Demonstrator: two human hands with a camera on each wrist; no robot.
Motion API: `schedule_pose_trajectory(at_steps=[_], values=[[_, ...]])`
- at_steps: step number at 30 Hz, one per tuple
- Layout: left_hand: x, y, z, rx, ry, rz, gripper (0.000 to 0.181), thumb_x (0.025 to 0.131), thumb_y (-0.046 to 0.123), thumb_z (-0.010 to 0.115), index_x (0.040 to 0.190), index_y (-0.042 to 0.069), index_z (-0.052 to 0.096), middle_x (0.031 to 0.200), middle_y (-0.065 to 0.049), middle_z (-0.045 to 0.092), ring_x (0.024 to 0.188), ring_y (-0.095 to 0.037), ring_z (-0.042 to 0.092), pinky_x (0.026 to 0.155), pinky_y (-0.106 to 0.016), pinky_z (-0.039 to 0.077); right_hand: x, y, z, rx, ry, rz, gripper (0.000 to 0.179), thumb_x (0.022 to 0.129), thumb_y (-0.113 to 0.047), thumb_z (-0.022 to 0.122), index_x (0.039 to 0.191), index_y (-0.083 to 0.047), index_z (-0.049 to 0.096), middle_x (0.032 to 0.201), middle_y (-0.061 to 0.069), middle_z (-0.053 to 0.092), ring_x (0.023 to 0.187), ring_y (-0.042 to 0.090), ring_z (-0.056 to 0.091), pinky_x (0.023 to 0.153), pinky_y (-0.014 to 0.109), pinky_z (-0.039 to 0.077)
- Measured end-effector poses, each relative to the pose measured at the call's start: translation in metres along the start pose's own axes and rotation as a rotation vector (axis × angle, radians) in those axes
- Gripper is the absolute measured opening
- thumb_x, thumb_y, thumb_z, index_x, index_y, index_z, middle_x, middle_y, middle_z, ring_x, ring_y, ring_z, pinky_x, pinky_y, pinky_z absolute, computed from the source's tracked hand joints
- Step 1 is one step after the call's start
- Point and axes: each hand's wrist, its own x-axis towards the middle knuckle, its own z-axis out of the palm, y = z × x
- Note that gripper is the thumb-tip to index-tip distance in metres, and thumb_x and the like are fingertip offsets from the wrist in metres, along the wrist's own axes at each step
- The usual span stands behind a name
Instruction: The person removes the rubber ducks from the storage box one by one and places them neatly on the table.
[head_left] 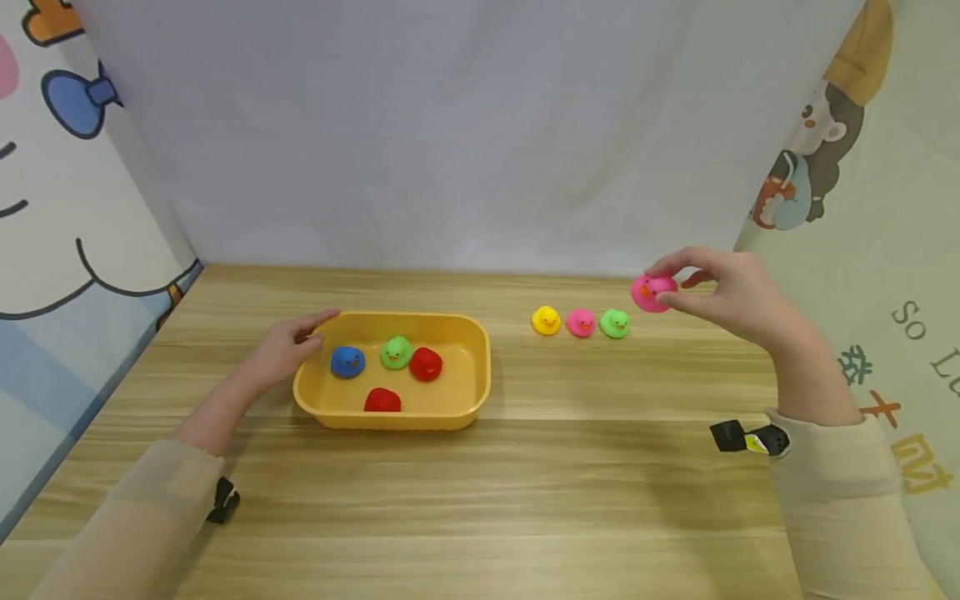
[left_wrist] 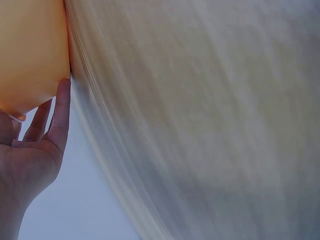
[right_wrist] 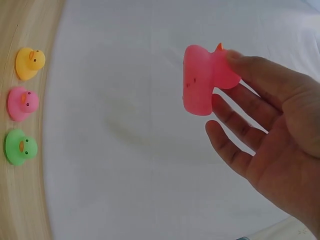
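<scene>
A pink rubber duck point(head_left: 649, 293) is pinched between the thumb and fingers of my right hand point(head_left: 731, 292), raised off the table at the back right. The right wrist view shows that pink duck point(right_wrist: 197, 82) from its side and base. My left hand point(head_left: 281, 354) rests at the left end of a yellow basin point(head_left: 480, 375), its fingers touching the rim. In the left wrist view the fingertips of the left hand point(left_wrist: 37, 155) lie against the basin wall point(left_wrist: 32, 55). Inside the basin are a blue duck point(head_left: 347, 362), a green duck point(head_left: 395, 352) and two red ducks point(head_left: 426, 365).
In a row right of the basin stand a yellow duck point(head_left: 546, 321), another pink duck point(head_left: 581, 323) and another green duck point(head_left: 614, 324). The wooden table point(head_left: 480, 508) meets a white cloth point(head_left: 450, 167) behind. Printed cloths hang on both sides.
</scene>
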Motion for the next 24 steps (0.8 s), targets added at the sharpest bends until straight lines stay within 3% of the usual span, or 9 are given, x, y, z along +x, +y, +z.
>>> schedule_pose_trajectory(at_steps=[6,9,13,18,20,24], values=[[0.000,-0.001,0.001,0.010,0.006,0.011,0.049,0.099,0.013,0.043,0.148,0.015,0.035,0.152,-0.017,0.030,0.106,-0.032,0.045,0.082,-0.038,0.040,-0.003,0.014,0.000,0.018,0.008,0.066,0.024,0.082,-0.013,0.073,0.106,-0.014,0.070,0.099,-0.005,0.066,0.081,-0.001,0.056,0.071,0.009,0.045],[0.001,-0.002,0.001,0.012,0.012,0.015,0.049,0.099,0.012,0.043,0.147,0.014,0.036,0.151,-0.017,0.031,0.101,-0.031,0.046,0.079,-0.037,0.040,-0.004,0.020,0.001,0.030,0.009,0.095,0.024,0.083,-0.012,0.073,0.106,-0.012,0.069,0.100,-0.001,0.065,0.083,0.000,0.055,0.072,0.007,0.044],[0.002,-0.002,0.001,0.013,0.018,0.025,0.049,0.099,0.011,0.043,0.147,0.014,0.036,0.151,-0.017,0.032,0.105,-0.031,0.046,0.082,-0.038,0.040,-0.003,0.029,0.003,0.043,0.003,0.148,0.023,0.083,-0.013,0.072,0.106,-0.011,0.069,0.101,0.007,0.065,0.082,-0.001,0.054,0.071,0.007,0.043],[0.001,-0.001,0.001,0.021,0.014,0.019,0.049,0.099,0.011,0.043,0.147,0.013,0.036,0.151,-0.018,0.031,0.109,-0.031,0.044,0.082,-0.037,0.040,-0.004,0.042,0.010,0.031,-0.015,0.215,0.023,0.085,-0.017,0.071,0.108,-0.012,0.069,0.100,0.007,0.063,0.078,0.000,0.055,0.069,0.009,0.045],[0.001,-0.001,0.001,0.027,0.017,0.015,0.049,0.099,0.011,0.044,0.147,0.014,0.036,0.150,-0.018,0.032,0.103,-0.030,0.046,0.079,-0.034,0.042,-0.004,0.047,0.013,0.032,-0.028,0.233,0.024,0.086,-0.017,0.070,0.109,-0.012,0.069,0.100,0.007,0.063,0.079,0.002,0.056,0.069,0.009,0.045],[0.001,-0.001,0.001,0.024,0.016,0.004,0.049,0.098,0.011,0.044,0.147,0.015,0.036,0.148,-0.019,0.036,0.069,-0.023,0.044,0.061,-0.027,0.042,-0.004,0.056,0.020,0.030,-0.052,0.257,0.025,0.087,-0.018,0.068,0.110,-0.011,0.067,0.101,0.008,0.063,0.082,0.004,0.055,0.071,0.009,0.044]])
